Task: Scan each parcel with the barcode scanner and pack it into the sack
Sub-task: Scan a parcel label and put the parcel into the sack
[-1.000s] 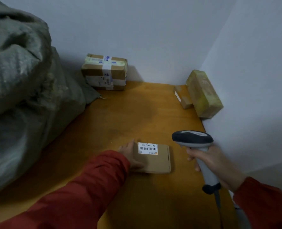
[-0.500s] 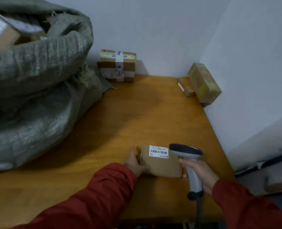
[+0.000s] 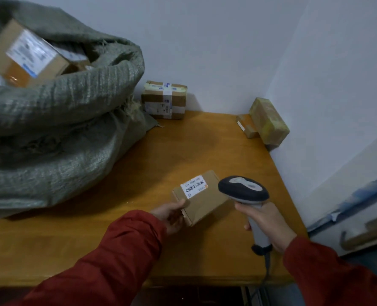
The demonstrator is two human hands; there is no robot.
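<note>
Flat parcel held up for the scan, to the right of the sack.

My left hand [image 3: 172,215] pinches the small cardboard parcel [image 3: 205,202] at its near corner, thumb on top and fingers curled beneath, so the barcode label [image 3: 194,187] faces up. My right hand [image 3: 265,224] is wrapped round the handle of the barcode scanner [image 3: 242,189], whose head hangs just beside the parcel on the side away from the sack [image 3: 72,120]. The parcel is below and right of the sack's mouth. I judge it light, stiff and not slippery, so a grip across one short edge should carry it. A taped parcel [image 3: 164,99] stands just right of the sack.
</note>
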